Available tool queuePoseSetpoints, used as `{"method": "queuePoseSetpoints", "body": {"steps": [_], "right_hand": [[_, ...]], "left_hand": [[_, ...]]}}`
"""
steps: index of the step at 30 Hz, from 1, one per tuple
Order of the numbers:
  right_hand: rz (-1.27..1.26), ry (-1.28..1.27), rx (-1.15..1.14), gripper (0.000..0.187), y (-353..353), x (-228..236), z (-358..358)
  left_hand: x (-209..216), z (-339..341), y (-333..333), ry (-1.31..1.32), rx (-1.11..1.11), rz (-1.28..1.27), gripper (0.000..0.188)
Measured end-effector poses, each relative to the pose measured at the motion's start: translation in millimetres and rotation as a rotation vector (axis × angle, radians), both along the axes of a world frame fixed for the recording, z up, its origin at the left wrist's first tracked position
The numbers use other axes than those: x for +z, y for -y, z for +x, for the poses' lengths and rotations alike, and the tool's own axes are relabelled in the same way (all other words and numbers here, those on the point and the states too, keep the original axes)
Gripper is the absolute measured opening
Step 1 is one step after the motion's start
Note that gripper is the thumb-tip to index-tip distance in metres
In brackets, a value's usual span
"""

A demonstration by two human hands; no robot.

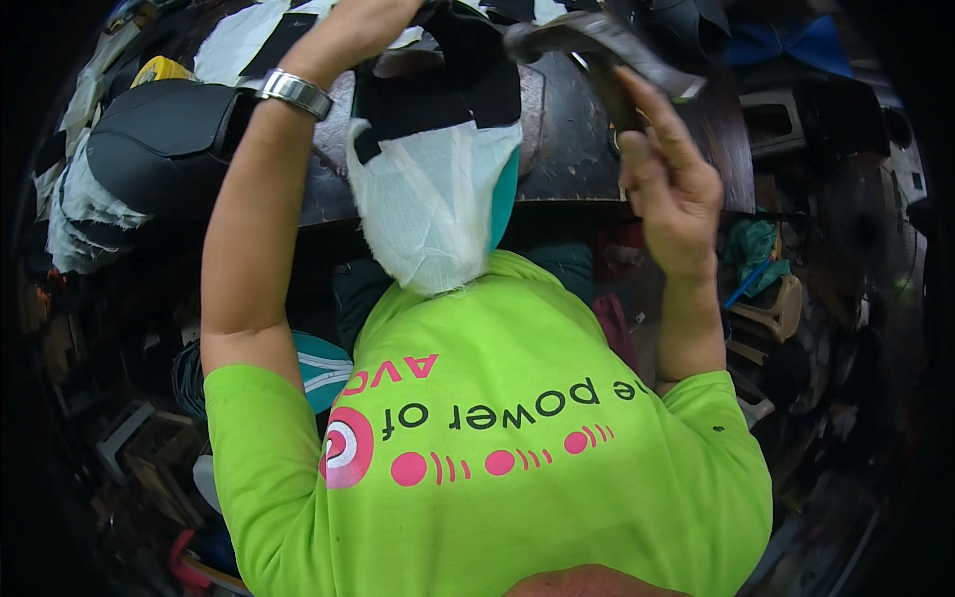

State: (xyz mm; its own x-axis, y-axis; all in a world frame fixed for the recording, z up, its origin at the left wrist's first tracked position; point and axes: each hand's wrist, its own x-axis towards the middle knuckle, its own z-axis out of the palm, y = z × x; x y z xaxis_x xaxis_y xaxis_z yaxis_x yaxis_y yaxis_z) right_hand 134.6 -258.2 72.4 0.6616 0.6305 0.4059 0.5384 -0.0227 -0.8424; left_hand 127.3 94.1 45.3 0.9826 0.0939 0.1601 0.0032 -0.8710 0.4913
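My right hand [681, 189] is raised over the right part of the bench, closed round the dark handle of a hammer [607, 40] with a worn metal head. My left hand [368, 25] reaches to the top edge of the picture, where its fingers are cut off. It is nearest to a black fabric piece [438, 99] that resembles a shoe upper. White frayed cloth [428, 199] covers the near end of this piece and hangs over the bench edge towards my green shirt. A teal layer [505, 199] shows along the right side of the cloth.
A dark bench [577, 159] runs across in front of me. At its left lie a black shoe upper [159, 144], stacked white cloth pieces [85, 219] and a yellow object [162, 72]. Blue material [796, 45] lies at the far right. Teal pieces [320, 368] sit beside my left elbow.
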Motion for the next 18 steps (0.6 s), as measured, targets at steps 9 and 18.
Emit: {"method": "queuePoseSetpoints", "body": {"steps": [9, 18], "right_hand": [[-0.653, 0.142, -0.017, 0.053, -43, -38, -13], [-0.628, 0.241, -0.047, 0.051, -36, -47, -2]], "left_hand": [[-24, 2, 25, -0.036, 0.266, -0.456, 0.051], [-16, -14, 32, 0.036, 0.163, -0.516, 0.044]]}}
